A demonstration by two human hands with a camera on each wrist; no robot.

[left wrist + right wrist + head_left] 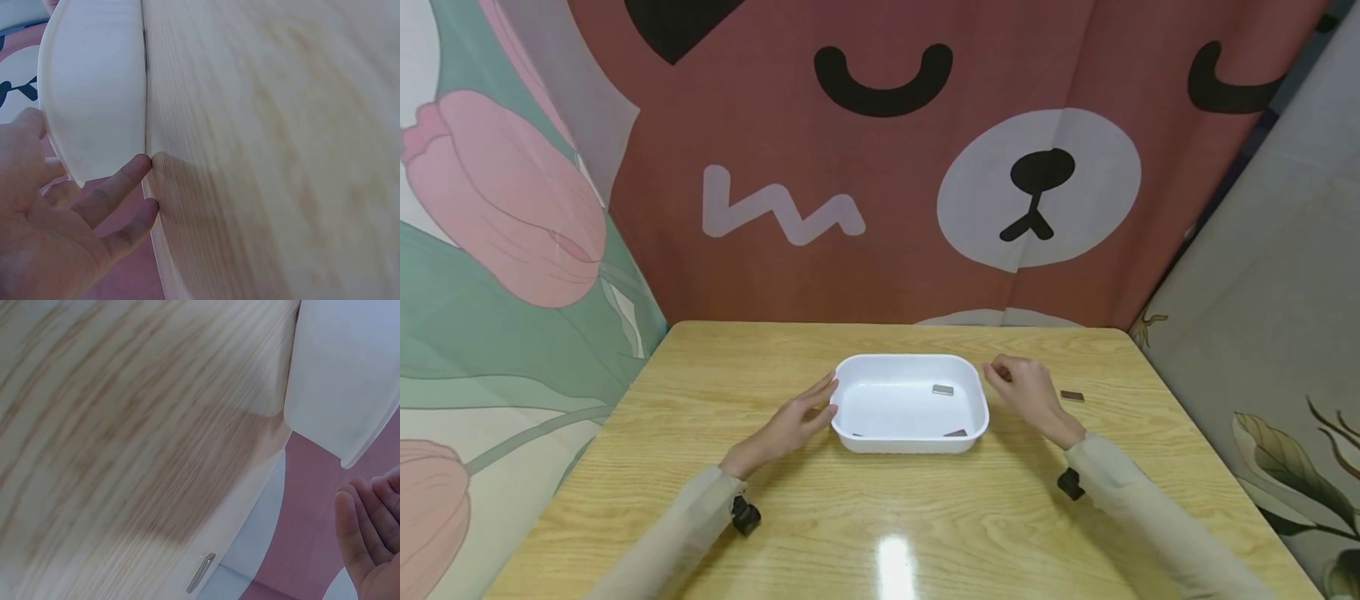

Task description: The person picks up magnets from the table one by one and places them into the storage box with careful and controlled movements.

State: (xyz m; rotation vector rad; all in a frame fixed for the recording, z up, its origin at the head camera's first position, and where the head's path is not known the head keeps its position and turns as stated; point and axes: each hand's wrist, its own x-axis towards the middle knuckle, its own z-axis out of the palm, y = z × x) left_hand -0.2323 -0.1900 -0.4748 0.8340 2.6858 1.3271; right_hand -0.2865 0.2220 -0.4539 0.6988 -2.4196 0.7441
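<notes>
A white rectangular tray (pixel 910 446) stands on the wooden table. My left hand (pixel 793 422) rests against its left end, fingers spread, fingertips at the rim; in the left wrist view, the lower fingers of this hand (pixel 94 219) reach down by the tray's base. Just beyond the right rim is my right hand (pixel 1026 390), fingers bent inward; I cannot tell whether they pinch something. A small silvery rectangular piece (pixel 943 390) lies inside the tray, and a reddish-brown piece (pixel 955 433) shows by its front wall. Another small flat brown piece (pixel 1072 396) lies right of my right hand.
The wooden table (pixel 850 517) extends in front of the tray and to both sides. A bear-print cloth (pixel 880 283) hangs behind its back edge. Patterned cloths hang at the left (pixel 512 350) and right (pixel 1247 292).
</notes>
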